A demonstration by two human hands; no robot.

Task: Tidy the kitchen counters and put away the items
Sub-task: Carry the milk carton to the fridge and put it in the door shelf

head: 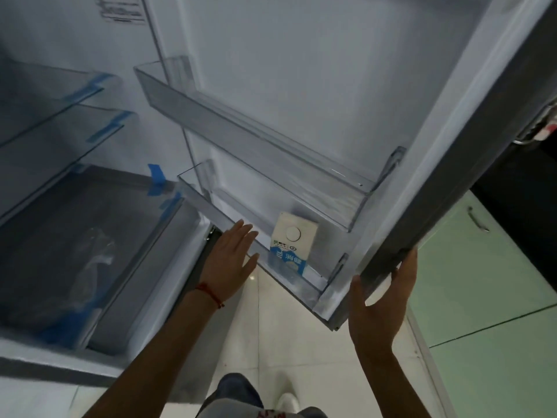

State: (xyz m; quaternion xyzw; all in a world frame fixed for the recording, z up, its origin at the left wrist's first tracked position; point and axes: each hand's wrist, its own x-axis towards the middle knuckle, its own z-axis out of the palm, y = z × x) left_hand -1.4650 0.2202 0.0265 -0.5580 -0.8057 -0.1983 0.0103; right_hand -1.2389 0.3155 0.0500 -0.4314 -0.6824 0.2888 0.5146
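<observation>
A white-and-blue milk carton (291, 245) stands upright near the right end of the lower clear plastic door bin (223, 217) of the open white fridge door (316, 86). The left hand (230, 257) hovers flat and empty beside the bin's front edge; the right hand (381, 309) grips the door's outer edge.

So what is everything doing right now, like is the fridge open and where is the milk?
Fridge door: open.
Milk carton: upright in the lower door bin, cap on.
Lower door bin: holds only the carton.
Upper door bin: empty.
Crisper drawer: shut, blue tape on it.
Left hand: open, beside the lower bin, holding nothing.
Right hand: curled around the door's edge.
</observation>
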